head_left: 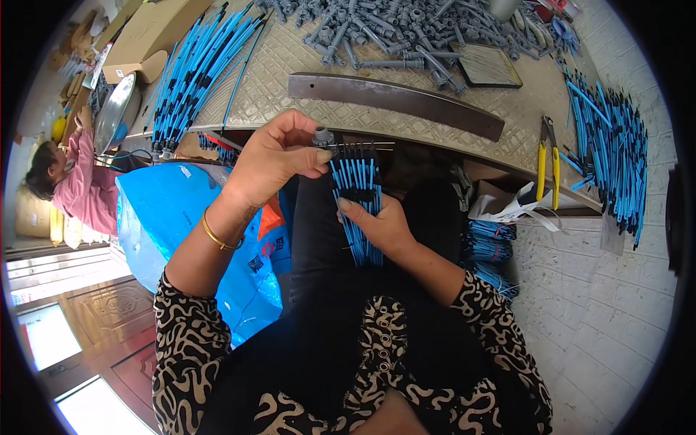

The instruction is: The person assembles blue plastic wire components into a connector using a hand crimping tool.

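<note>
At frame centre, the left hand (pixel 272 159) pinches a small grey plastic connector (pixel 322 135), while the right hand (pixel 380 225) grips a bundle of thin blue plastic tubes (pixel 357 199) below the table (pixel 290 80) edge.

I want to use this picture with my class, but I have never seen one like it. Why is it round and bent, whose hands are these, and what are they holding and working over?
The picture comes from a small wide-angle camera worn on a person's head, looking down. That lens bends straight edges near the rim, so the view looks round.

The two arms rising from the lower edge are the wearer's own. The left hand pinches a small grey fitting at the top of a row of thin blue tubes. The right hand steadies that row from the side, over the lap.

Ahead is a worktable. On it lie a heap of grey plastic parts, a long dark metal bar, more blue tube bundles and yellow-handled pliers. A blue sack sits at the left. Another person in a pink top sits far left.
</note>
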Demonstrator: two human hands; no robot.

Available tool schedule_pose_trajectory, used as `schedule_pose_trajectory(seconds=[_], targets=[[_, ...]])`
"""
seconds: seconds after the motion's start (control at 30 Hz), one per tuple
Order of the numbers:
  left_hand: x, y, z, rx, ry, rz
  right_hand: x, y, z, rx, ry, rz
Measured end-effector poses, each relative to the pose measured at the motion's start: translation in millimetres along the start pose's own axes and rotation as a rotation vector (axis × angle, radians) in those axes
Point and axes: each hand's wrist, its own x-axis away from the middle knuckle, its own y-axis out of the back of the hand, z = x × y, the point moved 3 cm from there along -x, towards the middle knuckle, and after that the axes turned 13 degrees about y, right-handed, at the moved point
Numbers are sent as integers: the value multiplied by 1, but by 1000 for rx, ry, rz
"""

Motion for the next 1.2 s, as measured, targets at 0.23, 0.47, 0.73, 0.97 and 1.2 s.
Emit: schedule_pose_trajectory(seconds=[0.23,0.47,0.73,0.97,1.2], targets=[[-5,-3,-4,-2,-49,41,-3,4,0,-29,-5,14],[-5,-3,-1,64,-48,152,-2,9,1,-28,-40,100],[1,1,6,52,-88,244,-6,8,-2,-204,-102,271],[7,-9,4,0,-75,189,-3,8,-3,-144,-68,235],[8,-20,11,-32,-138,8,-3,14,2,-58,-70,159]])
